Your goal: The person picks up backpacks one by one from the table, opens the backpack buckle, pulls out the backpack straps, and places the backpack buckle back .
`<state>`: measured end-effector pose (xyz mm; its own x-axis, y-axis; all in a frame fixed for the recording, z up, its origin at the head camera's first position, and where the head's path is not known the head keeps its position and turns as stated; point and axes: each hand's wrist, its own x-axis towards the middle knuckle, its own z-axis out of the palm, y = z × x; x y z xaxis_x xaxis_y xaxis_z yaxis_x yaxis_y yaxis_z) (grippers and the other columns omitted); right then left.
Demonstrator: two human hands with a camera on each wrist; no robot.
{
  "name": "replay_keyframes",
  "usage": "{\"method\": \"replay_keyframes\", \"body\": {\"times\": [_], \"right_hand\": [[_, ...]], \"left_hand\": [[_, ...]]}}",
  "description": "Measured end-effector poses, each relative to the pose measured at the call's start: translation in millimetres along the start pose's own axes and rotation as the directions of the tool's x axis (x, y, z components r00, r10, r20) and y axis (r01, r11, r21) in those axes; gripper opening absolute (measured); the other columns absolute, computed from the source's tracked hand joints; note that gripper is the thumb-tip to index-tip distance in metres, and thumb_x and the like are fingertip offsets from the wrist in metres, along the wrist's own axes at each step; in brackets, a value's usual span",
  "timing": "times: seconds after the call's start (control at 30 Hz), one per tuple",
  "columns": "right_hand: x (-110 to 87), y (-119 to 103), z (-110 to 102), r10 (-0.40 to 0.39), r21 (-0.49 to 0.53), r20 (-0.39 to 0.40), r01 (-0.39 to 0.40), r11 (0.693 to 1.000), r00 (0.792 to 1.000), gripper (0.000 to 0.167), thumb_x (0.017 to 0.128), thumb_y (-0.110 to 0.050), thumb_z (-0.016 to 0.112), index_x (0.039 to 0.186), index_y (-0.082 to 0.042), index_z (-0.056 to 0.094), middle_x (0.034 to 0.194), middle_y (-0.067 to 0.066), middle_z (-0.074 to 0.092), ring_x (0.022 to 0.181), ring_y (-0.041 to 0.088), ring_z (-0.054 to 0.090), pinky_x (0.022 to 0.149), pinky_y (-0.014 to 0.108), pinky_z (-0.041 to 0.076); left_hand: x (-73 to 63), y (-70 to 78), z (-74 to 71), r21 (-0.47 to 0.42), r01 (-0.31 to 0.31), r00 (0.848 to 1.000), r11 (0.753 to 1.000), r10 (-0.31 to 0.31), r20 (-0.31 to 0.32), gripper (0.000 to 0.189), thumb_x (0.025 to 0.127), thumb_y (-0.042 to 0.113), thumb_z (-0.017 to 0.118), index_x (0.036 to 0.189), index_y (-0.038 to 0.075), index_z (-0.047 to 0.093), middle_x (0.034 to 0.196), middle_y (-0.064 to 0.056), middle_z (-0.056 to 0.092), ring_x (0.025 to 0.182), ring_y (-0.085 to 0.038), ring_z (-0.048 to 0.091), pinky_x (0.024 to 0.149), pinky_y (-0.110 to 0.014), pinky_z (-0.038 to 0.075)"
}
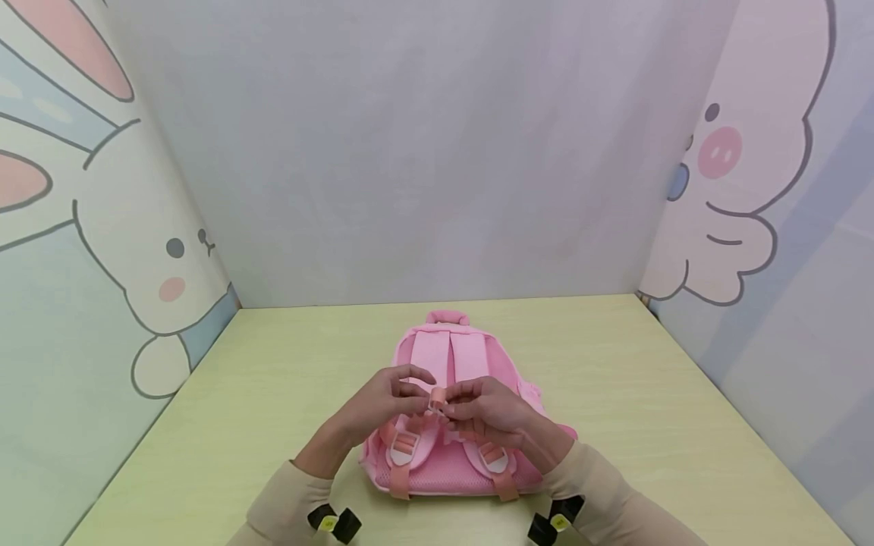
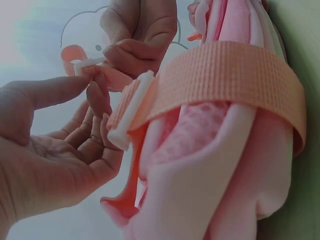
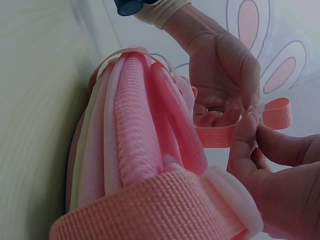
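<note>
A pink backpack (image 1: 444, 479) lies with its shoulder straps facing up. Above its middle, both hands meet at a peach webbing strap with a small white buckle (image 2: 89, 63). My left hand (image 1: 388, 402) pinches the strap by the buckle between thumb and forefinger, its other fingers loosely bent. From the other side, my right hand (image 1: 495, 411) pinches the buckle's end with thumb and fingertips. A loop of webbing (image 3: 278, 113) stands out past the fingers in the right wrist view. Fingertips partly hide the buckle.
Two white buckles with peach webbing, a left one (image 1: 403, 447) and a right one (image 1: 493, 457), sit on the lower shoulder straps. The carry handle (image 1: 448, 316) points to the back. A pale yellow-green table (image 1: 287, 379) lies beneath, with cartoon-printed walls (image 1: 437, 152) around it.
</note>
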<state>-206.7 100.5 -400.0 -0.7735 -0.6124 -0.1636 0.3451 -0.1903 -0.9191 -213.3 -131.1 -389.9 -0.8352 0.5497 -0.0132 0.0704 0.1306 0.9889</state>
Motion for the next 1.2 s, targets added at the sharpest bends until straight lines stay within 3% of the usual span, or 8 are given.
{"method": "replay_keyframes", "body": {"times": [0.23,0.5,0.7,0.93,1.2], "right_hand": [[0.9,3.3,-0.5,0.004,-0.001,-0.014,-0.004,1.0,1.0,0.013,0.098,0.007,0.054,0.108,0.007,0.063,0.093,0.01,0.067,0.081,0.014,0.066,0.077,0.028,0.056],[-0.1,3.1,2.6,0.006,-0.011,-0.022,-0.006,1.0,1.0,0.013,0.097,0.008,0.054,0.105,0.006,0.064,0.092,0.01,0.067,0.08,0.015,0.065,0.076,0.028,0.056],[-1.2,0.7,5.0,0.013,-0.022,-0.062,-0.014,1.0,0.998,0.014,0.097,0.009,0.053,0.108,0.009,0.063,0.092,0.01,0.066,0.078,0.015,0.064,0.075,0.028,0.057],[-0.5,0.1,6.2,0.022,-0.044,-0.088,-0.026,0.999,0.996,0.011,0.097,0.008,0.054,0.105,0.009,0.062,0.089,0.01,0.066,0.077,0.014,0.064,0.075,0.029,0.056],[-1.5,-0.7,5.9,0.022,-0.068,-0.102,-0.029,0.997,0.995,0.011,0.097,0.008,0.054,0.102,0.007,0.063,0.091,0.011,0.065,0.077,0.016,0.064,0.075,0.029,0.057]], "left_hand": [[-0.2,0.5,2.6,0.031,0.015,0.999,0.999,-0.014,-0.041,0.036,0.094,0.006,0.068,0.124,-0.006,0.055,0.095,-0.013,0.071,0.088,-0.025,0.068,0.082,-0.038,0.056],[-2.1,1.4,3.1,0.041,-0.015,0.996,0.999,0.019,-0.087,0.033,0.092,0.005,0.07,0.116,-0.01,0.054,0.093,-0.014,0.071,0.088,-0.024,0.069,0.085,-0.041,0.056],[-2.2,1.8,3.3,0.025,-0.02,0.995,0.999,0.023,-0.096,0.03,0.091,0.004,0.07,0.111,-0.011,0.053,0.092,-0.014,0.071,0.086,-0.022,0.069,0.082,-0.038,0.056],[-1.6,2.9,2.9,0.012,0.008,0.996,1.0,-0.007,-0.084,0.019,0.092,0.007,0.07,0.102,-0.003,0.056,0.088,-0.012,0.07,0.08,-0.019,0.066,0.074,-0.032,0.053],[-1.1,0.7,5.2,-0.003,0.001,0.996,1.0,-0.001,-0.092,0.022,0.093,0.007,0.069,0.105,-0.005,0.055,0.083,-0.011,0.07,0.079,-0.02,0.065,0.075,-0.033,0.053]]}}
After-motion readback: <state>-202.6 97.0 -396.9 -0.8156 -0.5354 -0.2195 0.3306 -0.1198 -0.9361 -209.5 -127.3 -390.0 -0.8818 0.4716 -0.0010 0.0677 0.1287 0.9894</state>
